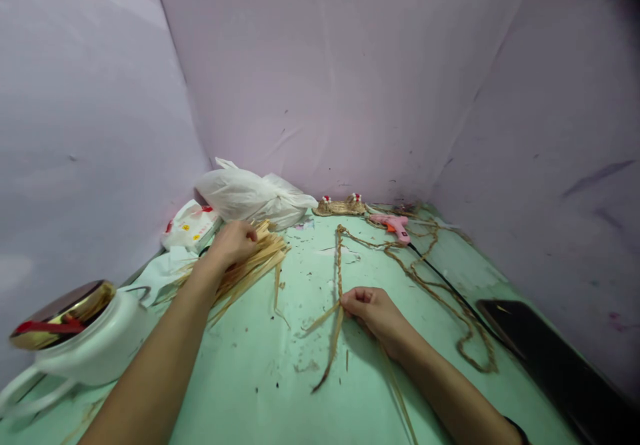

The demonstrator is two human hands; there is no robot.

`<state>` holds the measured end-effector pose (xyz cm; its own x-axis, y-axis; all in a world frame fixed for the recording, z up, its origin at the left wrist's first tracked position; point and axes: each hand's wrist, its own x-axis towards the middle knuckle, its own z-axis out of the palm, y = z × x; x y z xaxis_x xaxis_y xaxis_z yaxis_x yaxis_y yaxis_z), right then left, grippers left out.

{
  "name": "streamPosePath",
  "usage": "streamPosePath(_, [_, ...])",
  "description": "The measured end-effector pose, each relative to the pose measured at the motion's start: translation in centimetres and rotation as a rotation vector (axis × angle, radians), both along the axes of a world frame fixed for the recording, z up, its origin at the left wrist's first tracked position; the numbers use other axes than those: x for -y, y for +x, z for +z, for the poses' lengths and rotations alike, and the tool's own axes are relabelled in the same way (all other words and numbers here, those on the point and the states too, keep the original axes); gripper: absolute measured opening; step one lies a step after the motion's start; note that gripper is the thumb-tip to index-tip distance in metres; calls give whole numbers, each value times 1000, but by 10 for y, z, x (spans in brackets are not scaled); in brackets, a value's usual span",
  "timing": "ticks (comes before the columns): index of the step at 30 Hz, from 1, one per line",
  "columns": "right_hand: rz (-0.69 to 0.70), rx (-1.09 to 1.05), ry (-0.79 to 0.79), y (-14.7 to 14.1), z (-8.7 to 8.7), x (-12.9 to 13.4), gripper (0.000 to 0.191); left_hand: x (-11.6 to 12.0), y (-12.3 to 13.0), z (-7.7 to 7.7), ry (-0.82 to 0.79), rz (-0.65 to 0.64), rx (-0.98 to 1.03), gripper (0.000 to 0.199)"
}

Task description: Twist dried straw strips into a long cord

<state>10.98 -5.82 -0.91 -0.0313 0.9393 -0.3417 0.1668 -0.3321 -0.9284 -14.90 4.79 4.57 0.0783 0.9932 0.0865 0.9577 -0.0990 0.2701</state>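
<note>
My right hand [369, 308] pinches the lower end of a thin straw braid [339, 265] near the middle of the table. Loose strands [334, 346] hang out below the pinch, one with a dark tip. The braid runs up to a knot, from which more braided cord trails right. On the left, my left hand [235, 242] lies over a bundle of pale dry straw strips [250, 265], its fingers curled at the upper part of the bundle. Whether a strip is between those fingers is hidden.
A white mug [95, 348] with a gold-rimmed lid stands front left. Behind it sit a tissue pack [193, 225] and a white plastic bag [257, 195]. A woven straw piece [340, 207], a pink glue gun [395, 225], looped braided cord [460, 312] and a black phone-like slab [540, 358] lie toward the right.
</note>
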Motion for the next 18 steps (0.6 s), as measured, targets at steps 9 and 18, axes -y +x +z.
streamPosePath(9, [-7,-16,-7,0,1,0,15,6,8,-2,-149,-50,-116,11])
streamPosePath(18, [-3,-9,-11,0,4,2,15,9,9,-2,-173,-16,-139,2])
